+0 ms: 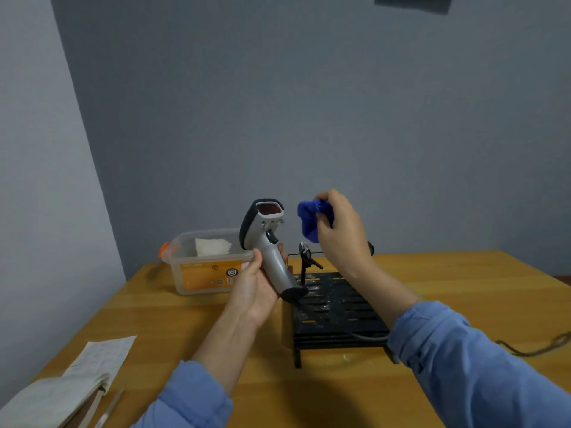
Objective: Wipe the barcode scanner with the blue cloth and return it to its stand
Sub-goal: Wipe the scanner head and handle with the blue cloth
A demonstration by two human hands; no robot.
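1. Landmark: the black slatted stand (335,307) on the wooden table (463,288); all places below are given relative to it.
2. The scanner (267,242) is held in the air above the stand's near-left corner, head up, its red window facing up and toward the right hand.
3. The left hand (256,288) is wrapped around the scanner's grey handle, thumb on the near side, fingers curled behind.
4. The right hand (340,230) is raised above the stand's far edge, fingers pinched together on the bunched blue cloth (310,219). Cloth and scanner head are near but apart; no wiping contact shows.
5. A thin black upright arm (306,261) rises at the stand's far-left corner, just beside the scanner's butt end.
6. A clear plastic tub (207,264) sits left of the stand; an open notebook (61,393) lies well to its near left.
7. Risks, as judged:
   - the scanner's butt may knock the upright arm, being so close;
   - pressure from the cloth may twist the scanner in a one-handed grip;
   - the tightly bunched cloth may wipe only a small patch.
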